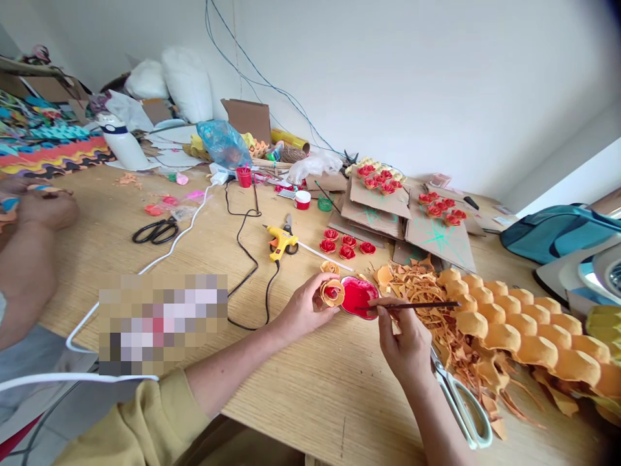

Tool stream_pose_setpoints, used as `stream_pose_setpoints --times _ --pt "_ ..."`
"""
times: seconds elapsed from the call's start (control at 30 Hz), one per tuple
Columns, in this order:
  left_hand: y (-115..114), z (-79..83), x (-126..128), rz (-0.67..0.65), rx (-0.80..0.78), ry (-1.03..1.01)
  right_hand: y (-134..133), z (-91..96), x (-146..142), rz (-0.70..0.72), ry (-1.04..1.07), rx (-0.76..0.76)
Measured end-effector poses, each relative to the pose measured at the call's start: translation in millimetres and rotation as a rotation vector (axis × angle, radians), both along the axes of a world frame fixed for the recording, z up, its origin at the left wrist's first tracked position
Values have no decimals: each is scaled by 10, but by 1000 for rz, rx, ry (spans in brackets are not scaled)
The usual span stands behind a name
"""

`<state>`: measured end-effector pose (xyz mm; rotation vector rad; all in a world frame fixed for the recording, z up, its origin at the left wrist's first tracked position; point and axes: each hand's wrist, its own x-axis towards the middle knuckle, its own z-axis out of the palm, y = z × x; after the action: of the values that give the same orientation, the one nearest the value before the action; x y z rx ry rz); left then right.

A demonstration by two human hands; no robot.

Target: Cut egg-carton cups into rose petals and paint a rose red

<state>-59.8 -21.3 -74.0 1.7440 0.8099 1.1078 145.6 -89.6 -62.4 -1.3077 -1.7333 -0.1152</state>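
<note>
Between the thumb and fingers of my left hand (308, 304) is an orange egg-carton rose (332, 293) with some red at its centre. My right hand (405, 336) grips a thin dark paintbrush (427, 305), its tip down in a shallow dish of red paint (358, 299). The dish lies on the table between my two hands. Just behind the held rose sits another unpainted orange rose (330, 266). Farther back stand several red-painted roses (347, 251) in a loose group.
Orange egg cartons (528, 323), carton scraps (422, 291) and white-handled scissors (463, 404) lie at right. A yellow glue gun (281, 243) rests mid-table with its cord trailing. Cardboard sheets (439, 236) carry more red roses. At far left are another person's hands (48, 204).
</note>
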Motion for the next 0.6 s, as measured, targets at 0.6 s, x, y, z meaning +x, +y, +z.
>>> stream_pose_setpoints --times 0.6 --pt "55 -54 -5 -167 -427 -228 -72 88 -60 189 430 141"
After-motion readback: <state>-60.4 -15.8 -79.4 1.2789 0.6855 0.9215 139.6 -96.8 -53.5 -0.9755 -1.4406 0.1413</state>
